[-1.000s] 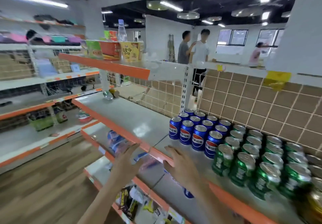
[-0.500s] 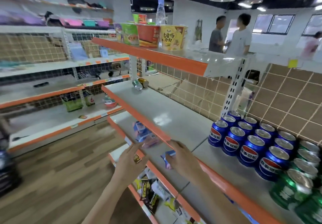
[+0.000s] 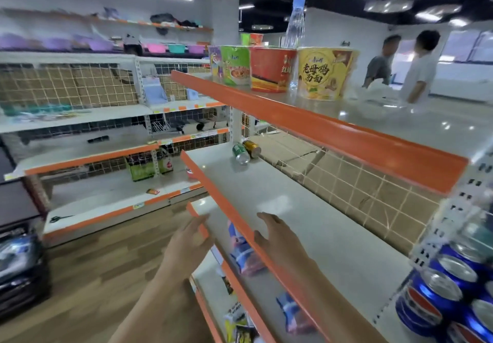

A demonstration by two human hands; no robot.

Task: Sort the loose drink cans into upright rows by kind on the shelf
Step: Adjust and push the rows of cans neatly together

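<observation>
Two loose cans lie on their sides at the far end of the grey shelf (image 3: 293, 204): a green can (image 3: 241, 153) and, touching it on the right, a gold can (image 3: 252, 148). Upright blue cola cans (image 3: 440, 294) stand in rows at the lower right edge of the view. My left hand (image 3: 190, 241) hovers in front of the shelf's orange front lip, fingers straight, holding nothing. My right hand (image 3: 277, 238) reaches over the lip above the bare shelf surface, fingers relaxed and empty. Both hands are far from the loose cans.
Instant noodle cups (image 3: 272, 69) and a clear water bottle (image 3: 294, 26) stand on the shelf above. Snack packets (image 3: 244, 252) lie on the shelf below. A wire grid backs the shelf. Two people (image 3: 400, 65) stand behind the unit. More shelving lines the left wall.
The view has swung left along the shelf; the green can rows have left the frame and the two loose cans look closer. Both hands stay open and empty, reaching forward.
</observation>
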